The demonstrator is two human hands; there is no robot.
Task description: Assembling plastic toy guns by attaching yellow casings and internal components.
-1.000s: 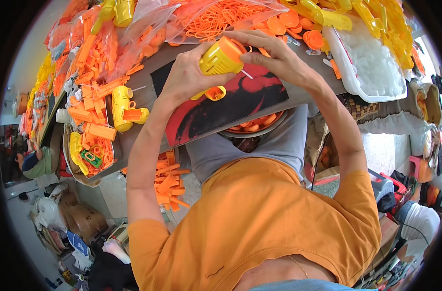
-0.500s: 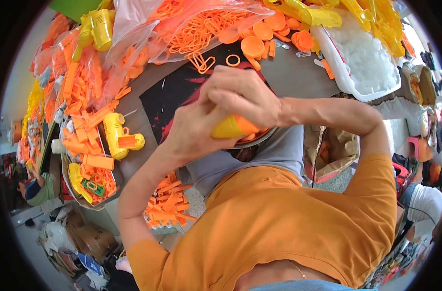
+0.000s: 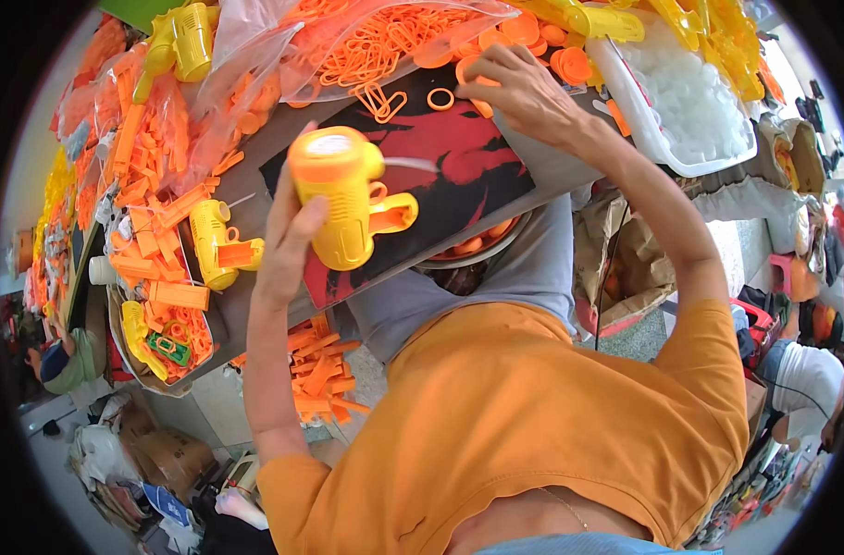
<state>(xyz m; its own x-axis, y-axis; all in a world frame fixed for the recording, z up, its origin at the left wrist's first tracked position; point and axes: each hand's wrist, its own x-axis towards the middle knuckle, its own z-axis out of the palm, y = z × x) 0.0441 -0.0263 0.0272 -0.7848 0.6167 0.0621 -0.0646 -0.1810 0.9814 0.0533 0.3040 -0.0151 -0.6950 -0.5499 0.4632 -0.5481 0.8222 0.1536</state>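
A yellow plastic toy-gun body (image 3: 343,222) with an orange rounded cap on its upper end stands in the grip of my left hand (image 3: 291,227). An orange trigger piece juts from its right side, and a thin whitish strip extends from near its top. My right hand (image 3: 524,97) reaches to the far part of the table, its fingers curled downward and apart over a scatter of orange dished caps (image 3: 431,54). Its fingertips are close to orange pieces; whether they touch is unclear. An orange ring (image 3: 440,99) lies just left of those fingers.
A black-and-red mat (image 3: 459,157) covers the middle of the table. Orange clip-like loops (image 3: 385,46) spill from a clear bag. Another yellow toy-gun body (image 3: 214,245) lies left, beside a box of orange parts (image 3: 177,296). A white tray (image 3: 686,168) of translucent pieces stands right.
My hands were clasped together around the yellow toy-gun body. They have parted: the left carried it left, and the right moved away to the far orange caps.
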